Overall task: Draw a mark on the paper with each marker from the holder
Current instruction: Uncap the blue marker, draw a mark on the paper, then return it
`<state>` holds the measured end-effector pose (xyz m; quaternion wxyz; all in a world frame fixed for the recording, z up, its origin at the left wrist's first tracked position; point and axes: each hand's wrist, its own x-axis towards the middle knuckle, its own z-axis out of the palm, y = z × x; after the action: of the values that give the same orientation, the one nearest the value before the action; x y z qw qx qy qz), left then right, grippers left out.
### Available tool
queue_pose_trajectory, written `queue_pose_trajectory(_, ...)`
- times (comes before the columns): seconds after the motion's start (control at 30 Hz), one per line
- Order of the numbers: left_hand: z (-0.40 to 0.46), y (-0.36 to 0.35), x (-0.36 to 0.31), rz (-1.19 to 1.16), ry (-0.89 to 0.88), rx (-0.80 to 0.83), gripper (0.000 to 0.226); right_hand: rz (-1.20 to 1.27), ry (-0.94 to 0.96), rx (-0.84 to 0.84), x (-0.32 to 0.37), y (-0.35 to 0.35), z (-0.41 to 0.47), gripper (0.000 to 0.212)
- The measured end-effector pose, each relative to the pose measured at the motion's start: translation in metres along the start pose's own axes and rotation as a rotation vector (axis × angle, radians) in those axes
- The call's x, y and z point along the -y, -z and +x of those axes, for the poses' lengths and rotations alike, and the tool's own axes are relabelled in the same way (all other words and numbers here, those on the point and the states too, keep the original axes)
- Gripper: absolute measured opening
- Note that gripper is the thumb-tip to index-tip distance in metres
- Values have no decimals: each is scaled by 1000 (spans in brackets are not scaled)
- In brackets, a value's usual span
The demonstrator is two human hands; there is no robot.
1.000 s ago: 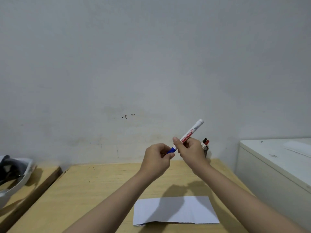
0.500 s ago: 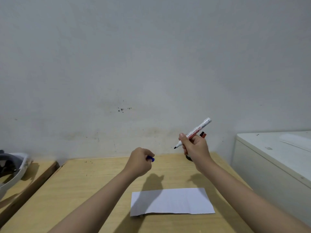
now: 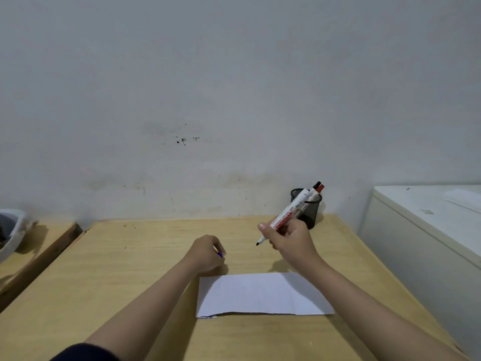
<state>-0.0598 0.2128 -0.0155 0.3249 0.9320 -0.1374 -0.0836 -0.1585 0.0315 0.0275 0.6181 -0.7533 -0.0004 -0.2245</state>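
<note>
My right hand [image 3: 291, 243] holds an uncapped white marker [image 3: 287, 214] with red lettering, its dark tip pointing down-left above the table, beyond the paper. My left hand [image 3: 207, 254] is closed on the blue cap [image 3: 220, 254], resting on the table just past the paper's far left corner. The white paper [image 3: 260, 293] lies flat in front of me. A black mesh holder [image 3: 309, 207] stands at the back right by the wall, with a black-capped and a red-capped marker [image 3: 319, 187] sticking out.
The wooden table [image 3: 125, 269] runs to the wall. A white cabinet [image 3: 426, 230] stands close on the right. A second wooden surface [image 3: 33, 246] on the left carries a white and grey object [image 3: 10, 233] at the frame's edge.
The cap came off the marker. My hands moved apart and down: the left lowered to the table with the cap, the right lowered the marker toward the paper. The view tilted down.
</note>
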Motion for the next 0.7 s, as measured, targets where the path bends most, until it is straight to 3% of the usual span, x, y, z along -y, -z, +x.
queue_pose_trajectory(0.13,-4,8,9,-99,58,30,37,53,-46,8,-6,-15,-1,18)
queue_pose_trajectory(0.37,-52,23,42,-193,-41,-6,28,170,-196,72,-20,-64,-10,20)
queue_pose_trajectory(0.57,-78,13,63,-17,-162,-40,49,163,-281,141,-35,-97,-19,10)
queue_pose_trajectory(0.7,-79,8,75,-55,-233,-132,47,110,-318,138,-51,-98,-30,6)
